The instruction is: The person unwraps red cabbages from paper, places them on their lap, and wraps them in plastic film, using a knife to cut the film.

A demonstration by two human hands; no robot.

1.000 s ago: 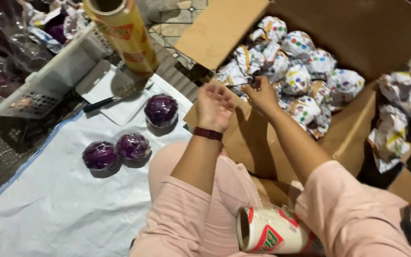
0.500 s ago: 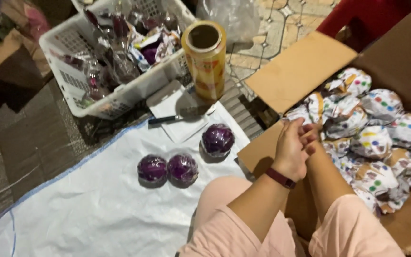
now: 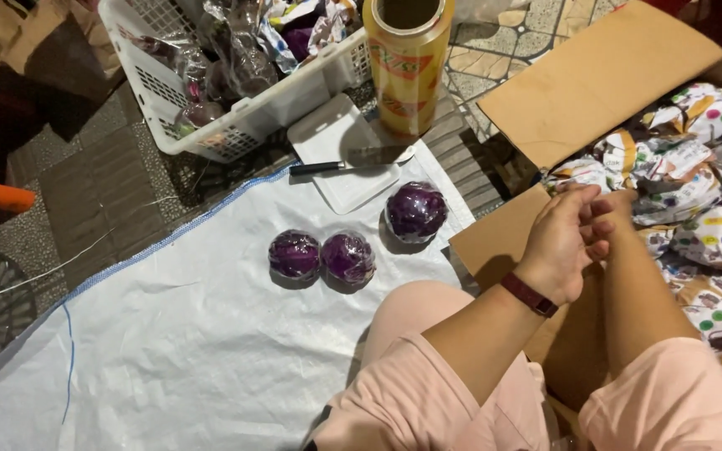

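Three cabbages: round purple cabbages (image 3: 346,255), glossy in cling film, lie on a white woven sheet (image 3: 177,351).
Hands: left hand (image 3: 563,242) curls loosely against the right hand (image 3: 616,219) over the cardboard box (image 3: 595,83); any grasp cannot be told.
Box: crumpled dotted paper bundles (image 3: 712,234).
Beside: film roll (image 3: 407,58), knife (image 3: 353,163).

Right hand (image 3: 616,219) largely concealed behind left hand (image 3: 563,242); its grasp undeterminable. Cardboard box (image 3: 595,79) and paper-wrapped bundles (image 3: 716,238) cut off at right edge. White basket (image 3: 236,117) contents indistinct.
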